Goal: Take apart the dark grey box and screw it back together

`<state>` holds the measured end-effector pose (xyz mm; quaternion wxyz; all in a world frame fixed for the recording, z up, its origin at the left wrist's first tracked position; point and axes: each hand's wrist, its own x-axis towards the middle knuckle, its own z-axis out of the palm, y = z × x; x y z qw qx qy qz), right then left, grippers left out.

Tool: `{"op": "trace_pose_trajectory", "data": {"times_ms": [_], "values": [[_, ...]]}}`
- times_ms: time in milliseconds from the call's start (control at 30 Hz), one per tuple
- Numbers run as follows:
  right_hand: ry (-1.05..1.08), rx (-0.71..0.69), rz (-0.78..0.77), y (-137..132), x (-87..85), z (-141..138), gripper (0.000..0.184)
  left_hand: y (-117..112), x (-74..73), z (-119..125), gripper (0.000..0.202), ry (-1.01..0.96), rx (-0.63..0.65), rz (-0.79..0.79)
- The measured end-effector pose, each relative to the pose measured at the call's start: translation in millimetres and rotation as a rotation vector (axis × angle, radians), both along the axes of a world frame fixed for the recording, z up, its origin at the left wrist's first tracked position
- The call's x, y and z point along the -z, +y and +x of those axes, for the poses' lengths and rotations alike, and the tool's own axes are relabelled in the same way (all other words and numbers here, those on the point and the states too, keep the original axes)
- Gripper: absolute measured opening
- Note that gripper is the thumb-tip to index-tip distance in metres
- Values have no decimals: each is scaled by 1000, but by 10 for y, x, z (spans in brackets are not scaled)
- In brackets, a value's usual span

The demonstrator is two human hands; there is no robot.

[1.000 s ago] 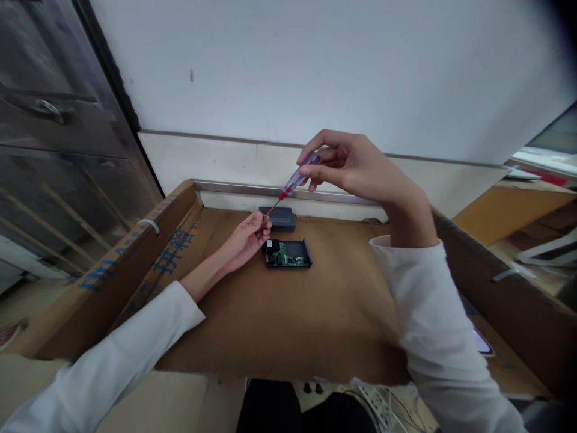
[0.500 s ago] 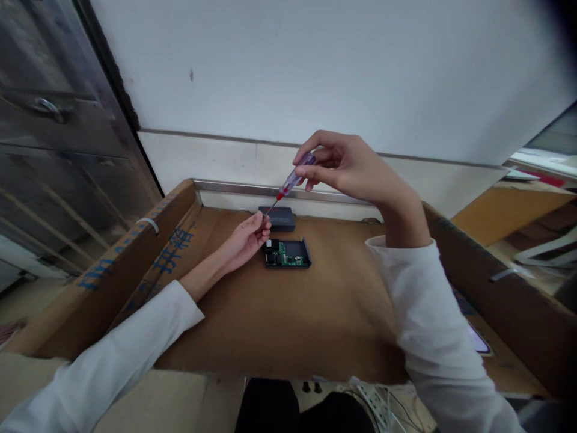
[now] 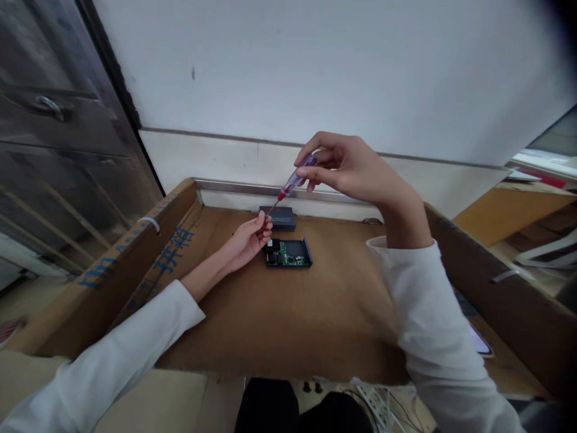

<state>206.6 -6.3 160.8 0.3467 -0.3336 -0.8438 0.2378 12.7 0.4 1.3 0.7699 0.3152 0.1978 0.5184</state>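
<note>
My right hand (image 3: pixel 338 162) grips a screwdriver (image 3: pixel 295 180) by its clear purple handle, the shaft slanting down to the left. At the screwdriver's tip, the fingers of my left hand (image 3: pixel 250 240) are pinched together; whatever they hold is too small to make out. Just right of that hand, a green circuit board (image 3: pixel 291 258) lies in an open dark tray-like casing (image 3: pixel 307 251). Behind it sits a dark blue-grey box-shaped cover (image 3: pixel 286 219), partly hidden by my left fingers.
A cardboard box base (image 3: pixel 279 325) with raised side walls surrounds the work. A lit phone-like screen (image 3: pixel 480 341) lies at its right, partly behind my sleeve. A white wall (image 3: pixel 315 72) rises behind, and a metal door (image 3: pixel 58 138) stands at the left. A power strip (image 3: pixel 376 403) is below.
Both hands and the screwdriver hold nearly the same pose. The whole view has shifted very slightly; the board and cover have not visibly moved.
</note>
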Motion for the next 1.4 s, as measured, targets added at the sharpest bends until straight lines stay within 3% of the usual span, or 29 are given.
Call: {"op": "trace_pose_trajectory", "data": {"times_ms": [300,667,1067,1400], "values": [[-143,17,45,-8,25,-23,18,7,-25,-9,23,-37,-32,-137],[-527,-4,234,-146,108,-331,8,66,-18,-14,26,-110,-166,-332],[-546,-45,230,-111,128,-298,11,26,-52,-15,28,-178,-131,-387],[-470,-1,144,-100,86,-225,10,15,-51,2,26,-62,-176,-330]]}}
